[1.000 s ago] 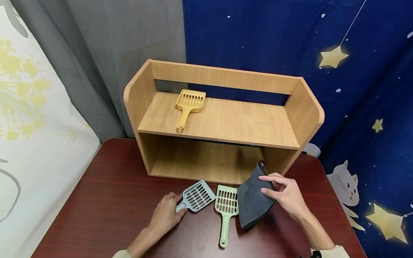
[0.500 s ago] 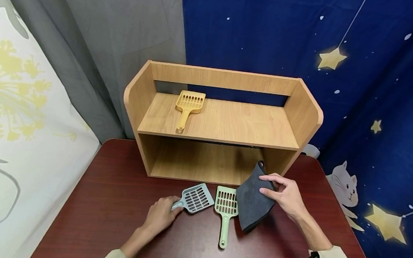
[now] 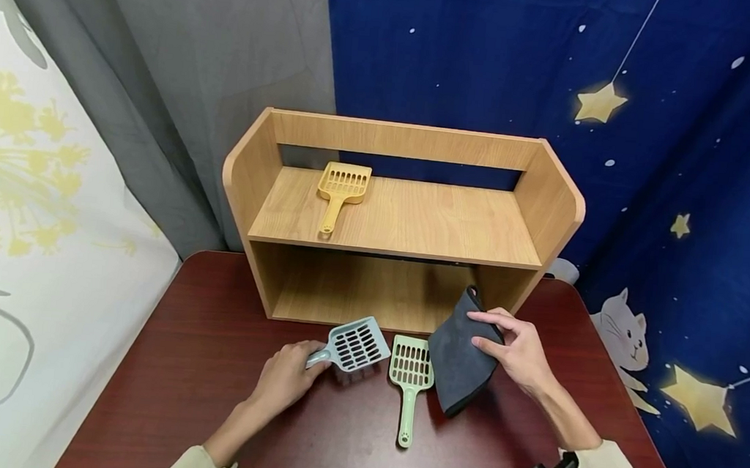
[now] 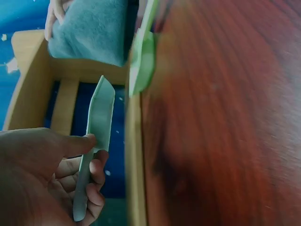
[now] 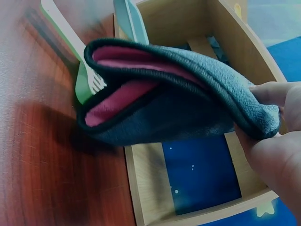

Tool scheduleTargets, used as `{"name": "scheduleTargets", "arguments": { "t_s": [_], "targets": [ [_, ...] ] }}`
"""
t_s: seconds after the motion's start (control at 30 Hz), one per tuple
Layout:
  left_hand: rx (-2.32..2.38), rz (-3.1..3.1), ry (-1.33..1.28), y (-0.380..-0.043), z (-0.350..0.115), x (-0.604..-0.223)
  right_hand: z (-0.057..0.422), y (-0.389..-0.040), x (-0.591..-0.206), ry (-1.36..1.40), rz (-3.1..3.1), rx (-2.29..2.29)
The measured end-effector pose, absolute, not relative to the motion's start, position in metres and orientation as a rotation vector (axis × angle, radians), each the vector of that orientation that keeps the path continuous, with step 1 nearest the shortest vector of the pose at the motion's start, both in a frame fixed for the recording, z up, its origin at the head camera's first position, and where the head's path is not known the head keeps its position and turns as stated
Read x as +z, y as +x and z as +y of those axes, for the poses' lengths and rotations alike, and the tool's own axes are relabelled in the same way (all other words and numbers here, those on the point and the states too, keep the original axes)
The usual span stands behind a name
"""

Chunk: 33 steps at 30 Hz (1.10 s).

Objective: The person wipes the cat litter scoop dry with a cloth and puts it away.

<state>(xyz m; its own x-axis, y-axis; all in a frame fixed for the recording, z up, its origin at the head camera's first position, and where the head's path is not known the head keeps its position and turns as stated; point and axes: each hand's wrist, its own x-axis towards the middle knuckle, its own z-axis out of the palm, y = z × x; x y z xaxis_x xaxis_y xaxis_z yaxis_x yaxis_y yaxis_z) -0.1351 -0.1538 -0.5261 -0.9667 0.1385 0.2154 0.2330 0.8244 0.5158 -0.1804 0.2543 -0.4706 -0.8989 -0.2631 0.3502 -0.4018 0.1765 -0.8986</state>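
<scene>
My left hand (image 3: pixel 286 376) grips the handle of a light blue slotted litter scoop (image 3: pixel 358 344), whose head is raised over the table with a shadow beneath it. In the left wrist view, thumb and curled fingers wrap the scoop's handle (image 4: pixel 82 193). My right hand (image 3: pixel 519 348) pinches a folded dark grey cloth (image 3: pixel 463 355) between thumb and fingers. Pink inner layers (image 5: pixel 124 96) and a black edge show in the right wrist view. Between the two hands lies a green litter scoop (image 3: pixel 411 373), handle toward me; the cloth hangs right beside its head.
A two-tier wooden shelf (image 3: pixel 387 253) stands at the back of the dark red table (image 3: pixel 206 368). On its upper tier, at the left, lies a yellow litter scoop (image 3: pixel 343 187). Curtains (image 3: pixel 454 64) hang close behind the shelf.
My left hand has shifted left and lifted the blue scoop off the table, turning its head. The right hand and the cloth have barely moved.
</scene>
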Motion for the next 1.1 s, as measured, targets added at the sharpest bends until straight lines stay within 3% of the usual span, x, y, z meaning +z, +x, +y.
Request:
{"name": "scheduleTargets", "arguments": {
  "t_s": [0.2, 0.63, 1.1],
  "targets": [
    [-0.865, -2.831, -0.382, -0.136, -0.143, -0.508, 0.254, -0.182, -0.467, 0.747, -2.362, 1.795],
    [-0.839, -2.786, -0.804, -0.145, -0.132, -0.478, 0.252, -0.185, -0.454, 0.663, -2.555, 1.719],
    [-0.827, -2.742, -1.135, -0.151, -0.115, -0.456, 0.238, -0.214, -0.449, 0.926, -2.470, 1.786]
  ]
}}
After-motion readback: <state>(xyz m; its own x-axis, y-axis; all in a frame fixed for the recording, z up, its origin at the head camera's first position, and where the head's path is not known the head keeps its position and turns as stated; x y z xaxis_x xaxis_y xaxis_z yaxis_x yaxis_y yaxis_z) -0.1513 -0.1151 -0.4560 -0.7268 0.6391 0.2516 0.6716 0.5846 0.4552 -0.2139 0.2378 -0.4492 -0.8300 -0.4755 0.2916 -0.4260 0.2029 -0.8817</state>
